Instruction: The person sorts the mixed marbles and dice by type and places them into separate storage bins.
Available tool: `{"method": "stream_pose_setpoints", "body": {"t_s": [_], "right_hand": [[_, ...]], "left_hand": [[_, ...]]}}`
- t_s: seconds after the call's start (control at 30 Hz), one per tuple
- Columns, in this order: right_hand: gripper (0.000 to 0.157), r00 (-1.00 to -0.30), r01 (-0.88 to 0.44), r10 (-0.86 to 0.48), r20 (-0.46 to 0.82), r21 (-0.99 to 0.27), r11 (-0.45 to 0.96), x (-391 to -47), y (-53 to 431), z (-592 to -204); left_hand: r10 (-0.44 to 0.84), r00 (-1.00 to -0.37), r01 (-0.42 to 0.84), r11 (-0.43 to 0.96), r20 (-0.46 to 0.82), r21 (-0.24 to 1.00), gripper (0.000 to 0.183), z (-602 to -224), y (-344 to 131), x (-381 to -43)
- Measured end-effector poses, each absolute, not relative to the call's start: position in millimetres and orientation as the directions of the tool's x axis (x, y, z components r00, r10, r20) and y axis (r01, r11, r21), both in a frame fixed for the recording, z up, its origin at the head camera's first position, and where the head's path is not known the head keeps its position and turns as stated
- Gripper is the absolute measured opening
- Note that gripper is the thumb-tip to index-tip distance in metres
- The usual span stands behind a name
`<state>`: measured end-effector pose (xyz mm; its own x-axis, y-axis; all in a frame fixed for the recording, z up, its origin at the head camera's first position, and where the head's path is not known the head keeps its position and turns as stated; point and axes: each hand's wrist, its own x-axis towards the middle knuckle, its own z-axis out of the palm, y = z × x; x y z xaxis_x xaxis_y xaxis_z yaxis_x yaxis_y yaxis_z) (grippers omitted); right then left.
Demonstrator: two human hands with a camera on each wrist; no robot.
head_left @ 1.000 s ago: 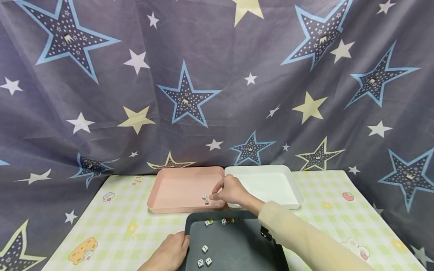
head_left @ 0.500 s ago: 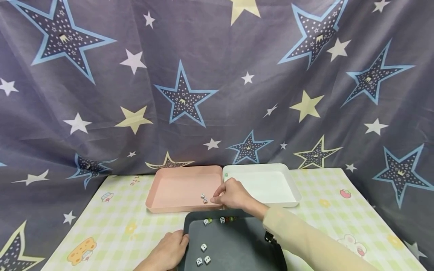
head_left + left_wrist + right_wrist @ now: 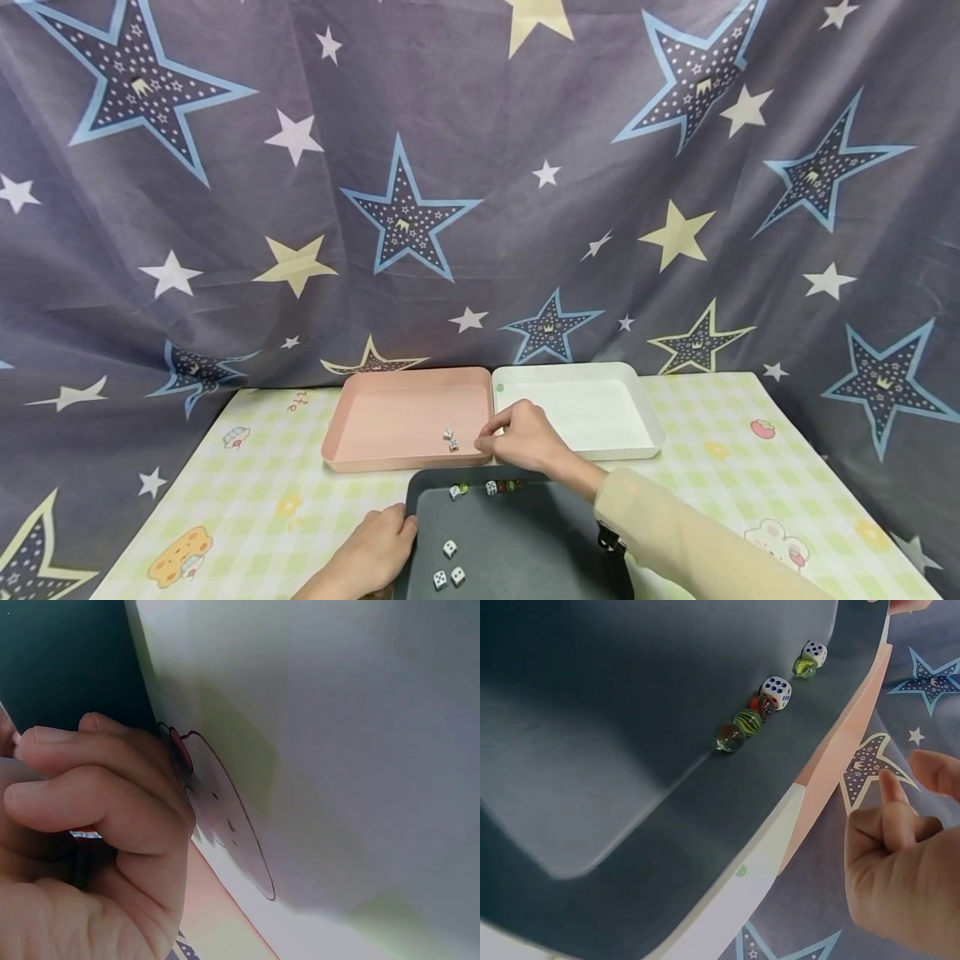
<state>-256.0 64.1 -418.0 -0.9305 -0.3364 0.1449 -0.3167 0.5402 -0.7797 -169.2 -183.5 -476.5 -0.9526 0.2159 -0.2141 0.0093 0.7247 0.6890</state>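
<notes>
My left hand [image 3: 375,546] grips the left side of the dark tray [image 3: 540,554], its fingers curled at the edge in the left wrist view. My right hand [image 3: 525,435] hangs over the front, where the pink tray [image 3: 412,404] meets the white tray [image 3: 592,408]. Its thumb and index finger stand apart in the right wrist view, with nothing between them. Two white dice [image 3: 453,445] lie near the pink tray's front right. Inside the dark tray are several more dice [image 3: 450,548], and along its far wall a die [image 3: 776,691] sits among glass marbles [image 3: 746,721].
A small green round thing [image 3: 500,387] shows in the white tray's back left corner. All three trays stand on a checked tablecloth [image 3: 255,492]. Behind the table hangs a grey curtain [image 3: 450,100] with stars. My right sleeve [image 3: 675,533] crosses the dark tray's right side.
My right hand has drawn back rightward from the dice in the pink tray to near its right edge. The left hand keeps its hold; the view has shifted slightly.
</notes>
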Motion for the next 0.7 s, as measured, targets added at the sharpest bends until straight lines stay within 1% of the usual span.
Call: {"method": "stream_pose_setpoints", "body": {"t_s": [0.2,0.37,0.53,0.7], "right_hand": [[0.010,-0.941,-0.286,-0.314,0.124,-0.787,0.547,-252,69,-417],[0.010,-0.938,-0.305,-0.319,0.139,-0.768,0.563,-249,72,-418],[0.010,-0.941,-0.297,-0.310,0.133,-0.763,0.574,-244,76,-420],[0.010,-0.944,-0.298,-0.296,0.146,-0.762,0.575,-240,81,-423]], "left_hand": [[0.195,-0.956,0.000,0.743,-0.217,0.669,0.028,-475,-183,-171],[0.214,-0.956,0.022,0.733,-0.200,0.680,0.029,-474,-183,-171],[0.240,-0.951,0.042,0.721,-0.193,0.692,0.031,-475,-184,-171],[0.250,-0.951,0.061,0.731,-0.184,0.679,0.030,-476,-185,-171]]}}
